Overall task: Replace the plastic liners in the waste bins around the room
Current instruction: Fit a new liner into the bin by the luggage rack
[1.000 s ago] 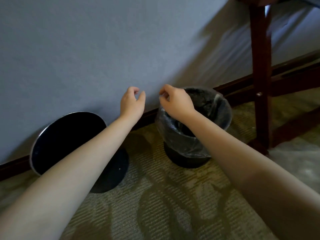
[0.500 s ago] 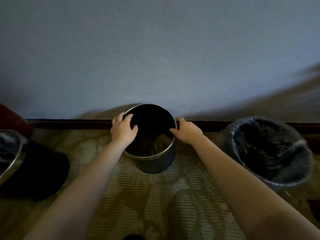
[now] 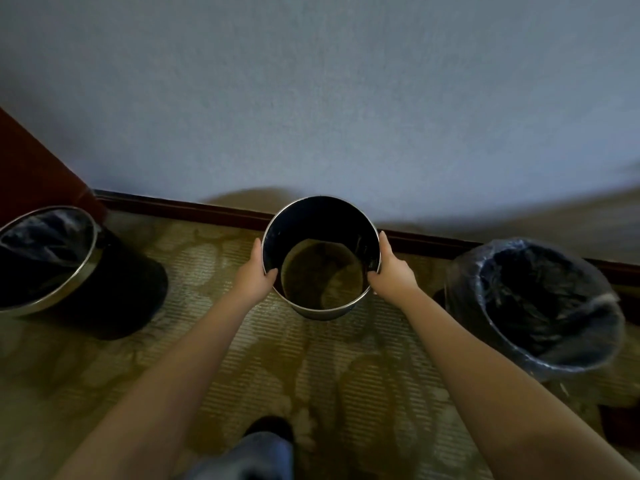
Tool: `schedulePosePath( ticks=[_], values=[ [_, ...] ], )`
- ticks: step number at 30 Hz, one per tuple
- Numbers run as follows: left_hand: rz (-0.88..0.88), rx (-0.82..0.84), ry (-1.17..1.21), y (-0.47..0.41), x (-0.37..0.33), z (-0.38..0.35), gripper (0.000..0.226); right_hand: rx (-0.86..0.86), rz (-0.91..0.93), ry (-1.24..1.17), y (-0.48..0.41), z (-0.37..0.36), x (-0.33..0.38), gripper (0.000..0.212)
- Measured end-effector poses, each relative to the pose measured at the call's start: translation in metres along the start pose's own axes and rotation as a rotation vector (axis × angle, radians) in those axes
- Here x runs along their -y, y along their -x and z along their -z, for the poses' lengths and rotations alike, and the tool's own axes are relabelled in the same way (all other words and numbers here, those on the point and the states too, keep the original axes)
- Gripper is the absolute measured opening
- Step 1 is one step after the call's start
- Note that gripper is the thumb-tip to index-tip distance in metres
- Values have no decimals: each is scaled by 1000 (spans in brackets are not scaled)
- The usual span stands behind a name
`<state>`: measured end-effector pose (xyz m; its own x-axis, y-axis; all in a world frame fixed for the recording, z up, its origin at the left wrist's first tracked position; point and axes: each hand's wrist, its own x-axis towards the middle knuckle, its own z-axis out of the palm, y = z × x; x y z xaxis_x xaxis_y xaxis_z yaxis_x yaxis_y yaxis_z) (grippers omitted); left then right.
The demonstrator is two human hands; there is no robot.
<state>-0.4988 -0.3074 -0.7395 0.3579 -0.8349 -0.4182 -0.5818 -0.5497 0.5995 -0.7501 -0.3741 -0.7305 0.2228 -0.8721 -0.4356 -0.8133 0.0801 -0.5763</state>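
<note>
Over the carpet (image 3: pixel 242 341) by the wall, the bare bin (image 3: pixel 313 221) sits between two lined bins (image 3: pixel 540 306). It looks like stiff, light metal with slick sides, so the rim's the place to grab. The left hand (image 3: pixel 254 275) and right hand (image 3: pixel 393 271) both grip it there, on opposite sides.

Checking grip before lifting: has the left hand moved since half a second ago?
Yes. The left hand has drawn back from the baseboard and now grips the unlined bin's near-left rim.

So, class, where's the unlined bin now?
In the head view's centre, left hand and right hand grip the unlined bin, between the left lined bin and right lined bin, by the baseboard.
</note>
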Motion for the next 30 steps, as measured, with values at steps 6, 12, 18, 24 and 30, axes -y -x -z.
schedulePosePath(
  ticks=[6, 12, 18, 24, 30],
  values=[
    [-42, -73, 109, 35, -26, 26, 74, -80, 76, -97, 31, 26, 4, 88],
    [-163, -189, 2, 84, -95, 51, 75, -227, 160, -90, 73, 97, 17, 79],
    [-306, -222, -87, 130, -185, 65, 72, -407, 165, -58, 131, 180, 11, 67],
    [-446, -230, -195, 158, -265, 60, 70, -597, 126, -66, 175, 243, -17, 57],
    [-565, -137, -214, 172, -331, 33, 67, -748, 48, -59, 214, 281, -52, 53]
  ],
)
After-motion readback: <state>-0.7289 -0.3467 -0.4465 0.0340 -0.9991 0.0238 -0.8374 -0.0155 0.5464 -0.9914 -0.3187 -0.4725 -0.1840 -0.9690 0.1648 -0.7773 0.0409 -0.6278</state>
